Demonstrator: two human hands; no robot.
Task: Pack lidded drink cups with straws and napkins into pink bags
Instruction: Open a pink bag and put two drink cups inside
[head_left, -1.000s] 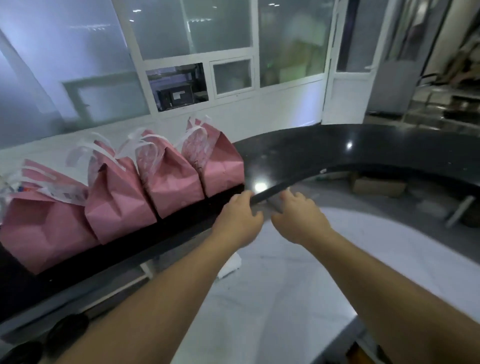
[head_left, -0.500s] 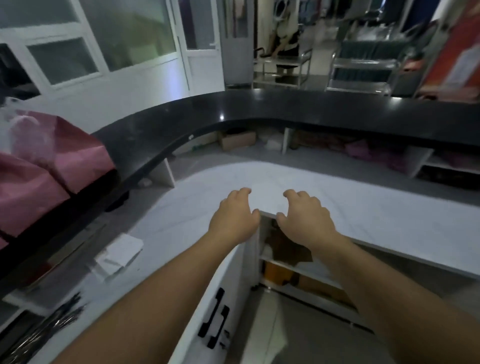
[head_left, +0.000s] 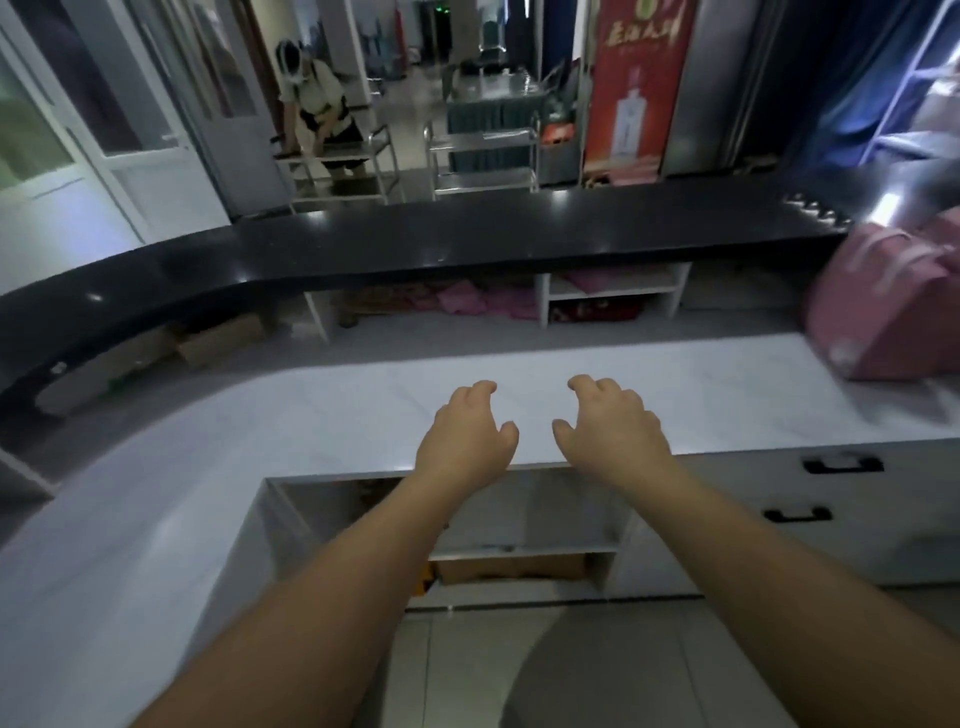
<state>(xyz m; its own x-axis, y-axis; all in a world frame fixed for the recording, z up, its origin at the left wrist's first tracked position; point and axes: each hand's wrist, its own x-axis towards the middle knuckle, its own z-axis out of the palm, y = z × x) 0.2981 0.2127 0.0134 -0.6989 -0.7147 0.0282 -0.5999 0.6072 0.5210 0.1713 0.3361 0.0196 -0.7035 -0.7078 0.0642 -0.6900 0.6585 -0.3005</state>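
My left hand (head_left: 467, 436) and my right hand (head_left: 610, 428) hover side by side over the near edge of a white marble counter (head_left: 311, 405), palms down, fingers loosely curled and apart, holding nothing. A pink bag (head_left: 883, 306) with white handles stands blurred at the right end of that counter, well to the right of my right hand. No cups, straws or napkins show.
A raised black countertop (head_left: 467, 244) curves behind the white one. Under the counter below my hands is an open shelf (head_left: 519, 551) and black-handled drawers (head_left: 841, 462) to the right. Beyond, a person bends over a steel cart (head_left: 337, 156), beside a red banner (head_left: 636, 83).
My view has swung right: the row of pink bags on the black counter has left the frame and another pink bag has come in at the right. Both hands stay empty.
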